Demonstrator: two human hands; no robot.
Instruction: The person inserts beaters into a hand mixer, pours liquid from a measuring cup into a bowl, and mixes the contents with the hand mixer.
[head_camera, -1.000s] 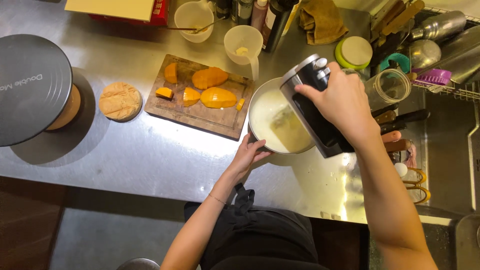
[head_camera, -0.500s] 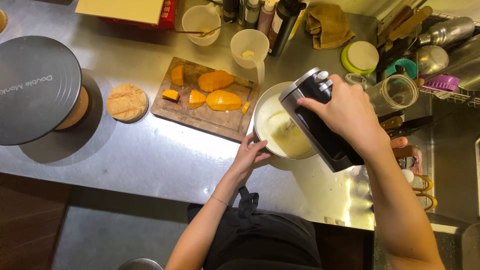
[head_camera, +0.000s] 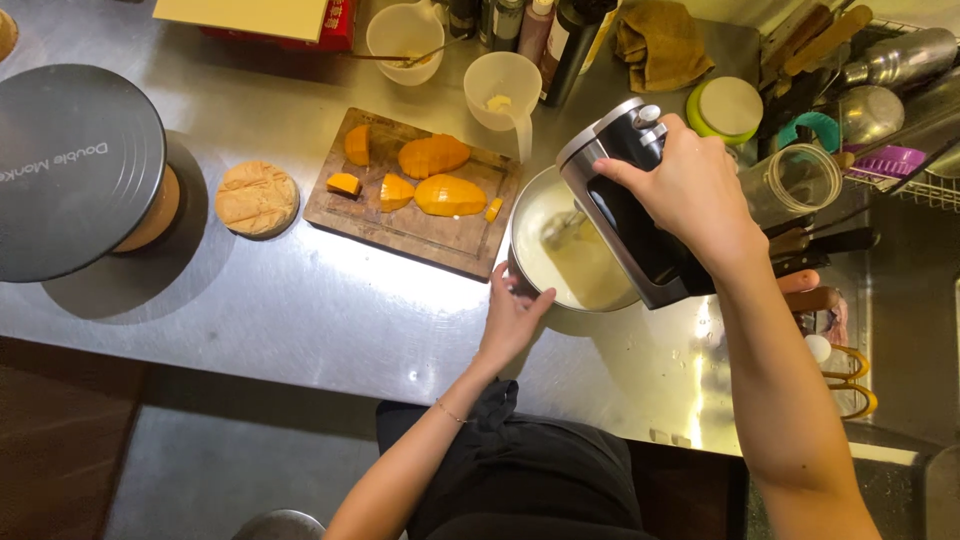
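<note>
My right hand (head_camera: 690, 190) is closed around one black hand mixer (head_camera: 630, 205), beaters down in one steel bowl (head_camera: 525, 260) near the counter's front edge. My left hand (head_camera: 510, 320) grips its rim. One cutting board (head_camera: 400, 220) beside it carries five mango pieces (head_camera: 435, 155).

shiny steel counter (head_camera: 250, 300) above dark floor (head_camera: 200, 470).

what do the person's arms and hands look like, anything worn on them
Both arms are bare, with no sleeves or gloves. The left hand has a thin bracelet at the wrist. The right hand shows no ring, watch or band.
</note>
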